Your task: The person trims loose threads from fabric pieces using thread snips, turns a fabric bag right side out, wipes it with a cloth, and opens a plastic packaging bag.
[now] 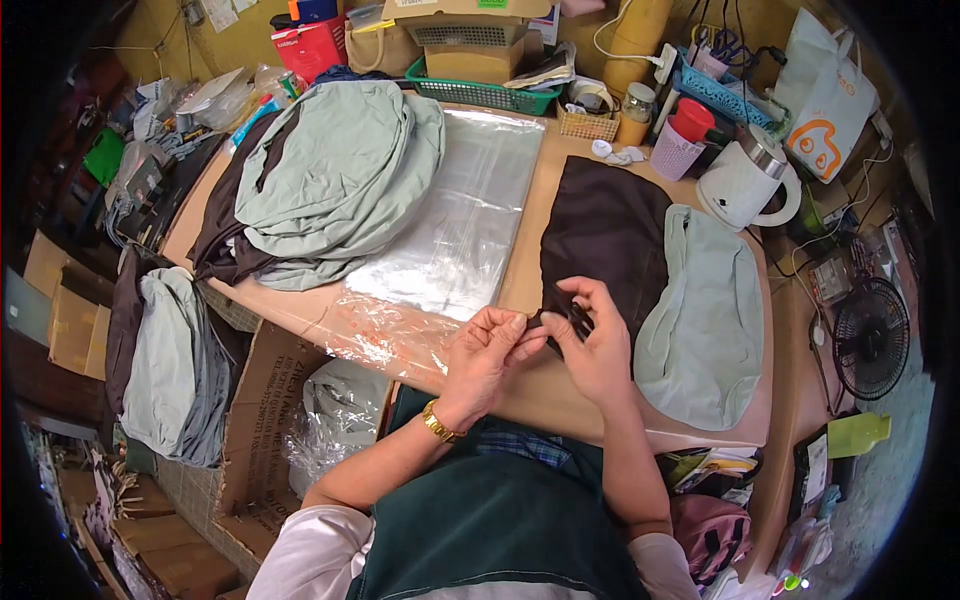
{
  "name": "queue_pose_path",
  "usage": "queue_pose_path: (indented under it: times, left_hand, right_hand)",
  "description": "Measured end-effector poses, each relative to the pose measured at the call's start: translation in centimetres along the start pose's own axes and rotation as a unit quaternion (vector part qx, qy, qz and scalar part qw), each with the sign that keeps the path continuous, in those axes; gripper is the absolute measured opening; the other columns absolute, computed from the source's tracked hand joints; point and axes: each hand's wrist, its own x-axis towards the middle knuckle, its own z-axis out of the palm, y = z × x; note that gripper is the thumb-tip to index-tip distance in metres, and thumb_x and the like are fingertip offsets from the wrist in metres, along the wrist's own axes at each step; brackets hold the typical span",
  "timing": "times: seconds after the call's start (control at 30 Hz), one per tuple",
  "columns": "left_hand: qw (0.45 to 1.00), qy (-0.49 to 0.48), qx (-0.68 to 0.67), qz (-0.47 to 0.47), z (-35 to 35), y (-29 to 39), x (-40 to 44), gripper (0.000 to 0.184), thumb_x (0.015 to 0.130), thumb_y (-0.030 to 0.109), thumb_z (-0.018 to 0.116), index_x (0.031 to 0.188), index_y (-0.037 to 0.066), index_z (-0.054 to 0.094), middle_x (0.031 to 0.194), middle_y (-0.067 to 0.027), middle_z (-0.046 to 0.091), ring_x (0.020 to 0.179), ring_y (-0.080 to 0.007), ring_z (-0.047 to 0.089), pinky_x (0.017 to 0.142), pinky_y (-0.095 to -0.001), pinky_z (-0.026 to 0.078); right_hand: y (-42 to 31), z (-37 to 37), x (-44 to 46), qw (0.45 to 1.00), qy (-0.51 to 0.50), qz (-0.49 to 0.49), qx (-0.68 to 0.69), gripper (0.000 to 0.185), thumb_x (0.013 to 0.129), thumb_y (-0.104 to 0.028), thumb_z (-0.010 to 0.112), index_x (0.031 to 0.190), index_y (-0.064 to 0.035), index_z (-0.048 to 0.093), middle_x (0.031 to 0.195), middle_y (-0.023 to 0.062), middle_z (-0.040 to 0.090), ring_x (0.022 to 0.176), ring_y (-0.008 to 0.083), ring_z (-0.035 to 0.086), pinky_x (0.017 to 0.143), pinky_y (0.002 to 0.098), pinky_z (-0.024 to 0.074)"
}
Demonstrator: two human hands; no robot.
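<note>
A dark brown cloth piece (608,225) lies on the table in front of me, and its near edge comes up to my fingers. My left hand (487,350), with a gold watch at the wrist, pinches that edge between thumb and fingers. Close beside it, my right hand (592,345) has its thumb and fingertips on the same edge. A small black thing (579,321) shows inside the curled right fingers; its kind is mostly hidden. To the right, a pale grey-green cloth piece (702,320) lies flat, touching the brown one.
Left on the table sits a pile of grey-green cloth (335,165), beside clear plastic bags (455,215). A white kettle (745,180) and pink cup (678,150) stand back right. An open carton (262,425) is below the left edge; a black fan (870,340) stands right.
</note>
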Motion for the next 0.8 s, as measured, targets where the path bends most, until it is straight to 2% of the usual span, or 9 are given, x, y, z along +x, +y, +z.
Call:
queue_pose_path:
  times: [0.07, 0.1, 0.17, 0.2, 0.3, 0.5, 0.67, 0.73, 0.8]
  left_hand:
    - [1.000, 0.000, -0.020, 0.002, -0.1, 0.2, 0.2, 0.013, 0.098, 0.013, 0.059, 0.099, 0.001, 0.056, 0.102, -0.0109, 0.067, 0.099, -0.0186, 0.068, 0.085, -0.0278, 0.059]
    - [1.000, 0.000, -0.020, 0.002, -0.1, 0.2, 0.2, 0.013, 0.098, 0.013, 0.059, 0.099, 0.001, 0.056, 0.102, -0.0109, 0.067, 0.099, -0.0186, 0.068, 0.085, -0.0278, 0.059]
    - [0.999, 0.016, -0.028, 0.001, 0.0, 0.0, 0.3, 0.013, 0.098, 0.015, 0.060, 0.097, 0.002, 0.056, 0.096, -0.0087, 0.067, 0.090, -0.0152, 0.068, 0.083, -0.0269, 0.059]
    - [0.999, 0.016, -0.028, 0.000, 0.0, 0.0, 0.3, 0.013, 0.098, 0.015, 0.060, 0.097, 0.002, 0.056, 0.096, -0.0087, 0.067, 0.090, -0.0152, 0.068, 0.083, -0.0269, 0.059]
    - [1.000, 0.009, -0.029, -0.001, 0.1, 0.0, 0.4, 0.014, 0.098, 0.016, 0.061, 0.095, 0.003, 0.057, 0.093, -0.0073, 0.066, 0.085, -0.0130, 0.066, 0.081, -0.0264, 0.058]
    - [1.000, 0.018, -0.002, 0.018, 0.6, 0.2, 0.2, 0.016, 0.097, 0.018, 0.062, 0.094, 0.003, 0.056, 0.090, -0.0058, 0.065, 0.084, -0.0106, 0.063, 0.080, -0.0245, 0.055]
    - [0.997, 0.051, 0.058, 0.012, 1.2, 0.4, -0.2, 0.015, 0.098, 0.020, 0.061, 0.092, 0.007, 0.056, 0.083, 0.0001, 0.058, 0.075, -0.0086, 0.059, 0.074, -0.0233, 0.053]
    - [0.998, 0.044, 0.053, 0.011, 1.4, 0.3, -0.4, 0.014, 0.098, 0.019, 0.061, 0.092, 0.007, 0.056, 0.083, -0.0003, 0.059, 0.075, -0.0090, 0.059, 0.074, -0.0237, 0.053]
    - [0.998, 0.037, 0.048, 0.009, 1.5, 0.3, -0.7, 0.013, 0.097, 0.018, 0.062, 0.093, 0.006, 0.056, 0.084, -0.0007, 0.059, 0.075, -0.0095, 0.059, 0.074, -0.0240, 0.054]
  right_hand:
    - [-3.0, -0.2, -0.6, 0.979, 0.057, -0.095, -0.172, 0.021, 0.082, -0.016, 0.074, 0.097, -0.0045, 0.065, 0.089, 0.0068, 0.059, 0.075, 0.0200, 0.060, 0.063, 0.0324, 0.0437]
    - [-3.6, -0.4, -0.9, 0.979, 0.057, -0.095, -0.172, 0.021, 0.082, -0.016, 0.074, 0.097, -0.0045, 0.065, 0.089, 0.0068, 0.059, 0.075, 0.0200, 0.060, 0.063, 0.0324, 0.0437]
    - [-4.2, -0.8, -1.4, 0.916, 0.051, -0.202, -0.343, 0.023, 0.077, -0.018, 0.076, 0.095, -0.0088, 0.066, 0.091, 0.0046, 0.058, 0.076, 0.0225, 0.060, 0.063, 0.0344, 0.0423]
    - [-4.0, -0.8, -1.6, 0.896, 0.055, -0.224, -0.380, 0.027, 0.072, -0.020, 0.077, 0.096, -0.0110, 0.067, 0.089, 0.0022, 0.057, 0.073, 0.0191, 0.059, 0.062, 0.0341, 0.0390]
    - [-4.3, -0.7, -2.1, 0.863, 0.059, -0.270, -0.423, 0.027, 0.073, -0.020, 0.077, 0.096, -0.0107, 0.068, 0.087, 0.0005, 0.057, 0.070, 0.0164, 0.057, 0.060, 0.0331, 0.0358]
    - [-4.5, -0.3, -2.1, 0.845, 0.060, -0.276, -0.455, 0.025, 0.073, -0.017, 0.076, 0.095, -0.0101, 0.068, 0.085, -0.0015, 0.057, 0.066, 0.0143, 0.054, 0.058, 0.0318, 0.0334]
    - [-4.5, 0.1, -2.1, 0.856, 0.060, -0.277, -0.433, 0.023, 0.072, -0.015, 0.075, 0.094, -0.0095, 0.068, 0.084, -0.0012, 0.057, 0.066, 0.0145, 0.055, 0.057, 0.0317, 0.0343]
    - [-4.2, 0.1, -2.2, 0.858, 0.060, -0.272, -0.431, 0.023, 0.072, -0.014, 0.075, 0.093, -0.0094, 0.068, 0.083, -0.0012, 0.057, 0.066, 0.0146, 0.055, 0.057, 0.0317, 0.0350]
    - [-3.9, -0.1, -2.3, 0.891, 0.038, -0.243, -0.381, 0.022, 0.073, -0.015, 0.076, 0.092, -0.0084, 0.068, 0.085, 0.0017, 0.058, 0.069, 0.0188, 0.059, 0.059, 0.0342, 0.0416]
